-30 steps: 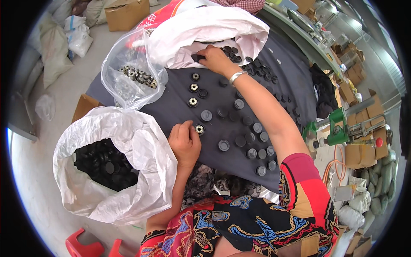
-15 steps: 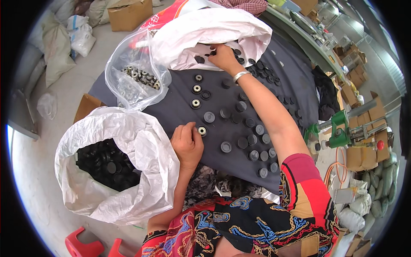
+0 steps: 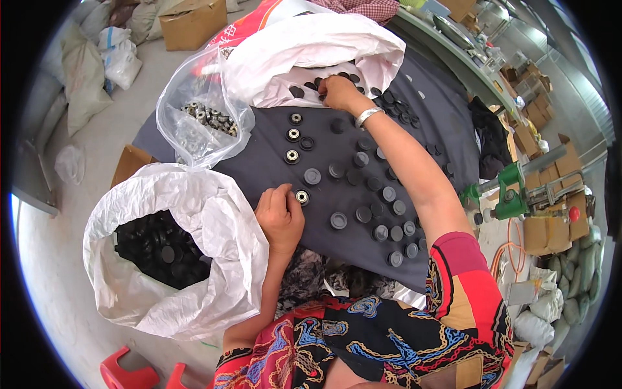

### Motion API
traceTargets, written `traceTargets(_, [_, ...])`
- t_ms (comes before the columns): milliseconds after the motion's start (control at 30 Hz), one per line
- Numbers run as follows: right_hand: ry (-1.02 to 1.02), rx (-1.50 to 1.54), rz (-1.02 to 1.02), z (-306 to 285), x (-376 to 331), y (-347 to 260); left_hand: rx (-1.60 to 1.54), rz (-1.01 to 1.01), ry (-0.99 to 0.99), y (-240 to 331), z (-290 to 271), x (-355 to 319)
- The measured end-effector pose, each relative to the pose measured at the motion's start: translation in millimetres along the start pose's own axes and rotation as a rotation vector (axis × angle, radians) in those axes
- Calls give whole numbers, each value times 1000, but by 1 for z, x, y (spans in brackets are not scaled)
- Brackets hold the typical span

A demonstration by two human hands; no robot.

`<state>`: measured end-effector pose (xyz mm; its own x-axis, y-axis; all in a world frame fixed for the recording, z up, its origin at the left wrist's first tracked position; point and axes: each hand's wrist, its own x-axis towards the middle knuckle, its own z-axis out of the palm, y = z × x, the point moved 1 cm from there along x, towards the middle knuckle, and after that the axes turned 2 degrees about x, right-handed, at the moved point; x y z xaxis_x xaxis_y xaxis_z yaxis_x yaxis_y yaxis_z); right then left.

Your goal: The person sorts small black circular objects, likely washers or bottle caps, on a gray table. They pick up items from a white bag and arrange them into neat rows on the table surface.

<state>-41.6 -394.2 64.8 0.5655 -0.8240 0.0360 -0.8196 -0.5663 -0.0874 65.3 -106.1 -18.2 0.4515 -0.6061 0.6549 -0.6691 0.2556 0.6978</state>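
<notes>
The bearing, a small ring with a bright metal rim and dark centre, lies flat on the grey cloth at the fingertips of the left hand. It sits just right of and slightly ahead of that hand's knuckles. Being round, it has no long axis. The left hand's fingers are curled together against the bearing; whether they pinch it or only touch it cannot be told.

The left hand is much the nearer hand. The right hand is well apart, stretched forward to the mouth of the far white bag, fingers bunched among dark caps there; what it grips cannot be told.

3 more bearings lie in a line ahead of the first. Dark caps spread to the right across the cloth. A clear bag of bearings lies ahead left. A near white bag of caps lies just left of the left hand.
</notes>
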Motion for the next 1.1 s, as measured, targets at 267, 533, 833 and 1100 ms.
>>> traceTargets(267, [78,375,-126,-12,-39,-26,19,26,-16,-2,-1,-1])
traceTargets(533, [59,143,-259,16,-44,-55,21,32,-11,0,0,1])
traceTargets(833, [151,57,-331,36,-34,-55,6,1,-13,1,-1,0])
traceTargets(1100, [232,9,-224,12,-50,-41,13,6,-6,0,-1,1])
